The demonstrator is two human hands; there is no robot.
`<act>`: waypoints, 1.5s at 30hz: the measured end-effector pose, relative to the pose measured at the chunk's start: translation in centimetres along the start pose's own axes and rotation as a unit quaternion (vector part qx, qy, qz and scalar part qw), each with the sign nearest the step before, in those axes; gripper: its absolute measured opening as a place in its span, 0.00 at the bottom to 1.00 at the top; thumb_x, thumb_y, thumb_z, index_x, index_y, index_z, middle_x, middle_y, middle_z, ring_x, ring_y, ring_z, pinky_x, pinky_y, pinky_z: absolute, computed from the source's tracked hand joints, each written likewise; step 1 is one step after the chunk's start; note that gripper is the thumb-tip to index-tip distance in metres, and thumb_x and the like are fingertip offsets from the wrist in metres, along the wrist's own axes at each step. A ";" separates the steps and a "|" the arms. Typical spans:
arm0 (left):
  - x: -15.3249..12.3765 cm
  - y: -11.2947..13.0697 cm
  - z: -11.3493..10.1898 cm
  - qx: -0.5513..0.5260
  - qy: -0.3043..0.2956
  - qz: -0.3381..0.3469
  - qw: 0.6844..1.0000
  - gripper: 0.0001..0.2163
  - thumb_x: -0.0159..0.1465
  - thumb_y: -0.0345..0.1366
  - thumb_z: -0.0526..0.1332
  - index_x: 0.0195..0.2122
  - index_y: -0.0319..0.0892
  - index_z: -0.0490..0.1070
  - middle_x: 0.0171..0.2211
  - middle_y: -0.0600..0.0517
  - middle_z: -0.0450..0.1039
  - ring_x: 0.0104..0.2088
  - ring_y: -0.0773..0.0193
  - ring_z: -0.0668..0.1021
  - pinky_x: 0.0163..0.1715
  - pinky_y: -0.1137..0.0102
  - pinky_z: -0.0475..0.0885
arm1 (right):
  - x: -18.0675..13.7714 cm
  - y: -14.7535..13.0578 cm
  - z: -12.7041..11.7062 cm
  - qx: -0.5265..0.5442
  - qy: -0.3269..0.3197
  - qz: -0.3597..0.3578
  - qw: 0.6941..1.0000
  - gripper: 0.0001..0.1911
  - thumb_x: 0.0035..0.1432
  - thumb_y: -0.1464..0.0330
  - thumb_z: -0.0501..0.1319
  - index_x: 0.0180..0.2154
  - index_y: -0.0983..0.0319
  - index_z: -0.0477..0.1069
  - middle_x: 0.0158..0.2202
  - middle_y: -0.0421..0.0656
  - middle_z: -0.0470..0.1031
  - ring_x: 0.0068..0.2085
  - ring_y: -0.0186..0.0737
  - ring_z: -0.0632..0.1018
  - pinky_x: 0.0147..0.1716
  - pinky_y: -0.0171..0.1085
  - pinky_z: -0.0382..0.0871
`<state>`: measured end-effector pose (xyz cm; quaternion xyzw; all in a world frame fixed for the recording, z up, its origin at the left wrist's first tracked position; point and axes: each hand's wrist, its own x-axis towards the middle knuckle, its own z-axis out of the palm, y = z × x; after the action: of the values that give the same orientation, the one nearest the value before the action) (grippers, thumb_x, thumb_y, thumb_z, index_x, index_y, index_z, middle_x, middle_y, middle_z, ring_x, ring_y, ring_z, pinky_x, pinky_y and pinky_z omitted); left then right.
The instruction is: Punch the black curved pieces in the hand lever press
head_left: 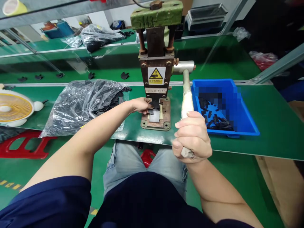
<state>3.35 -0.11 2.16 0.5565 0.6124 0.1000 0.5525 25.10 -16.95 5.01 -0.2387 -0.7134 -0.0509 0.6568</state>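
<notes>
A hand press point(155, 57) with a green top and a yellow warning label stands on the green bench in front of me. My left hand point(142, 105) pinches a thin black piece point(151, 111) at the foot of the press, just under its ram. Part of that piece is hidden by the fingers and the press. My right hand point(193, 136) is wrapped round the pale, taped lever point(187, 95) on the right side of the press. Beneath the black piece lies a light metal plate point(154, 116) on the press base point(163, 123).
Left of the press lies a clear plastic bag point(71, 104) of black parts. On its right is a blue bin point(247, 117) holding small black pieces. A yellow fan point(14, 107) stands at far left. Several black parts lie spaced along the strip point(80, 74) behind.
</notes>
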 end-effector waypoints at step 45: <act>-2.5 -12.1 -12.1 0.520 0.231 0.196 0.799 0.20 0.76 0.42 0.51 0.46 0.37 0.81 0.52 0.34 0.80 0.56 0.41 0.79 0.56 0.51 0.70 | 0.8 -1.0 0.8 -0.040 0.046 0.036 0.997 0.07 0.54 0.71 0.64 0.26 0.58 0.68 0.26 0.35 0.74 0.36 0.42 0.81 0.55 0.61 0.76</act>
<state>-13.70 -0.55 -0.90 0.8285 0.5599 -0.0019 -0.0086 23.91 -17.29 5.89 -0.2874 -0.6706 -0.0670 0.6805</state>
